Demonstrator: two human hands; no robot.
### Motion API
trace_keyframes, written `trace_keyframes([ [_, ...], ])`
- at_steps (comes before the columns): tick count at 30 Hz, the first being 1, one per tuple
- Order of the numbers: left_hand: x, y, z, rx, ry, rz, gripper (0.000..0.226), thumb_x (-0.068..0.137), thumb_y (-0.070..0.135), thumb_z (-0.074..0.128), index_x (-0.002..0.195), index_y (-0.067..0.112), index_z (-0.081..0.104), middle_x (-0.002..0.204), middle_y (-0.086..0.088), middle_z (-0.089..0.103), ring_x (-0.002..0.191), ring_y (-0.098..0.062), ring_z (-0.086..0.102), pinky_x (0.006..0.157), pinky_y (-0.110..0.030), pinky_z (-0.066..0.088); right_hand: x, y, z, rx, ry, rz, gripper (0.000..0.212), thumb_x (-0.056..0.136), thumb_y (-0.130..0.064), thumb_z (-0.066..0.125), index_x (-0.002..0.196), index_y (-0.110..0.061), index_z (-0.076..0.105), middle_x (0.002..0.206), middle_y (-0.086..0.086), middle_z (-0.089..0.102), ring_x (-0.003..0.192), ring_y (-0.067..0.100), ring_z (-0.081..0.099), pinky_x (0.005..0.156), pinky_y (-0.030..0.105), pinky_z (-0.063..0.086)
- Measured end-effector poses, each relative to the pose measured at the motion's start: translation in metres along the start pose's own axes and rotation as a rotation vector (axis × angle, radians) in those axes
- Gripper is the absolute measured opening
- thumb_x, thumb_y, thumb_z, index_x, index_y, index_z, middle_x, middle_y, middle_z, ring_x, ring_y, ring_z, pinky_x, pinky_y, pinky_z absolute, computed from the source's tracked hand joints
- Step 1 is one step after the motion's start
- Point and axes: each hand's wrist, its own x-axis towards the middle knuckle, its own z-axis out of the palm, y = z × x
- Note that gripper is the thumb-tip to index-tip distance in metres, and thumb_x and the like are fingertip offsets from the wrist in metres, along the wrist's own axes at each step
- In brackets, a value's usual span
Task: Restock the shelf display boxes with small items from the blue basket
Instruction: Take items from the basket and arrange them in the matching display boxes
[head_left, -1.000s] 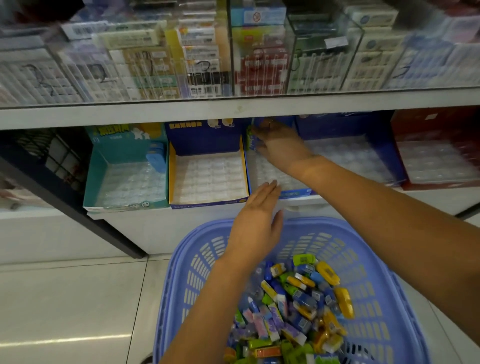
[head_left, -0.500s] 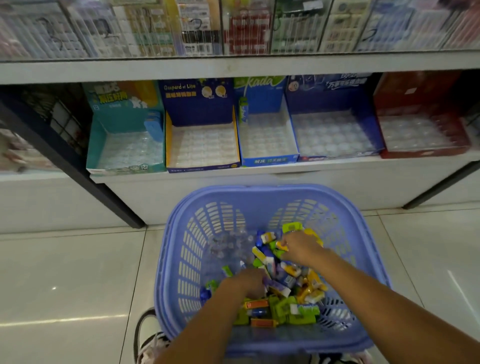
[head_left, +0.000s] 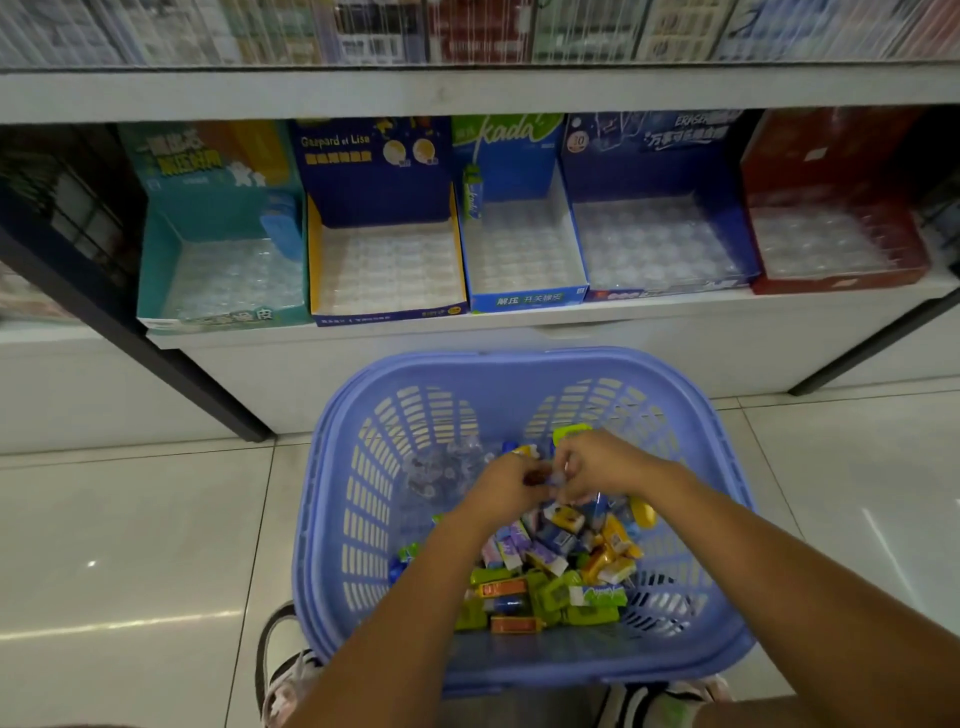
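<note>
The shelf carries five display boxes in a row, their clear cell trays almost bare: a teal box, a yellow-edged navy box, a light blue box, a dark blue box and a red box. Below and nearer the person sits the blue basket, so every box lies up and away from the hands, across the basket's far rim. In the basket's near half lies the heap of small items, little wrapped blocks lying at all angles with no shared long axis.

Both hands meet over the middle of the heap. The left hand and the right hand have their fingers curled toward each other, and together they pinch one small piece (too hidden to tell its kind, its long axis or which way it points). I judge the picking step is underway; the light blue box lies most directly ahead of the grip, and neither hand is clearly the nearer
</note>
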Motion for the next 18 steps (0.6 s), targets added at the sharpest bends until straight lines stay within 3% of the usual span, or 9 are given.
trace_keyframes([
  [3, 0.002, -0.004, -0.011, 0.007, -0.003, -0.064, 0.022, 0.096, 0.024, 0.055, 0.093, 0.004, 0.064, 0.079, -0.013, 0.052, 0.079, -0.02, 0.05, 0.07, -0.03, 0.04, 0.007, 0.012, 0.002, -0.097, -0.018, 0.028, 0.023, 0.081, -0.011, 0.073, 0.096, -0.015, 0.057, 0.102, 0.005, 0.061, 0.091, 0.024, 0.059, 0.076, 0.035, 0.047],
  [4, 0.002, -0.007, -0.013, -0.038, -0.022, -0.107, 0.02, 0.098, 0.025, 0.051, 0.094, 0.009, 0.061, 0.085, -0.012, 0.052, 0.083, -0.023, 0.051, 0.075, -0.034, 0.045, 0.007, 0.017, 0.006, -0.155, -0.059, 0.035, 0.023, 0.083, -0.008, 0.07, 0.102, -0.014, 0.058, 0.113, 0.007, 0.058, 0.097, 0.025, 0.057, 0.081, 0.036, 0.046],
  [6, 0.0, -0.009, -0.015, -0.192, -0.069, -0.208, 0.022, 0.101, 0.028, 0.044, 0.113, 0.013, 0.055, 0.107, -0.015, 0.055, 0.094, -0.031, 0.059, 0.078, -0.041, 0.053, 0.009, 0.031, 0.017, -0.292, -0.14, 0.03, 0.033, 0.086, -0.007, 0.067, 0.116, -0.015, 0.057, 0.125, 0.008, 0.052, 0.106, 0.029, 0.055, 0.088, 0.04, 0.047],
  [7, -0.001, -0.009, -0.016, -0.269, -0.074, -0.245, 0.025, 0.101, 0.03, 0.044, 0.114, 0.012, 0.053, 0.11, -0.014, 0.055, 0.094, -0.026, 0.061, 0.074, -0.037, 0.056, 0.009, 0.036, 0.022, -0.38, -0.155, 0.01, 0.035, 0.086, -0.008, 0.066, 0.119, -0.016, 0.056, 0.126, 0.008, 0.052, 0.108, 0.03, 0.054, 0.089, 0.042, 0.047],
  [9, -0.001, -0.009, -0.019, -0.325, -0.028, -0.247, 0.029, 0.098, 0.039, 0.047, 0.097, 0.011, 0.056, 0.09, -0.009, 0.058, 0.078, -0.016, 0.062, 0.067, -0.031, 0.054, 0.008, 0.043, 0.032, -0.54, -0.116, -0.047, 0.032, 0.087, -0.01, 0.061, 0.119, -0.015, 0.057, 0.123, 0.009, 0.054, 0.111, 0.03, 0.049, 0.086, 0.041, 0.046],
  [12, -0.003, -0.009, -0.023, -0.297, 0.055, -0.196, 0.042, 0.093, 0.047, 0.053, 0.072, 0.01, 0.05, 0.059, -0.006, 0.045, 0.053, -0.017, 0.048, 0.058, -0.033, 0.044, 0.008, 0.041, 0.04, -0.735, -0.067, -0.111, 0.022, 0.09, -0.008, 0.054, 0.111, -0.012, 0.058, 0.112, 0.012, 0.057, 0.11, 0.029, 0.045, 0.073, 0.035, 0.038],
  [15, -0.008, -0.003, -0.032, -0.325, 0.073, -0.153, 0.041, 0.093, 0.043, 0.054, 0.071, 0.008, 0.052, 0.056, -0.007, 0.044, 0.049, -0.018, 0.042, 0.055, -0.03, 0.039, 0.008, 0.029, 0.041, -0.893, -0.132, -0.115, 0.017, 0.09, -0.001, 0.051, 0.093, -0.015, 0.061, 0.086, 0.01, 0.056, 0.087, 0.027, 0.046, 0.074, 0.037, 0.047],
  [18, -0.016, 0.011, -0.05, -0.554, 0.18, -0.132, 0.036, 0.092, 0.034, 0.058, 0.065, 0.011, 0.055, 0.061, -0.01, 0.047, 0.05, -0.018, 0.041, 0.048, -0.024, 0.036, 0.003, 0.019, 0.036, -0.926, -0.267, -0.074, 0.028, 0.089, -0.001, 0.051, 0.065, -0.018, 0.049, 0.067, 0.007, 0.044, 0.059, 0.019, 0.036, 0.056, 0.035, 0.037],
])
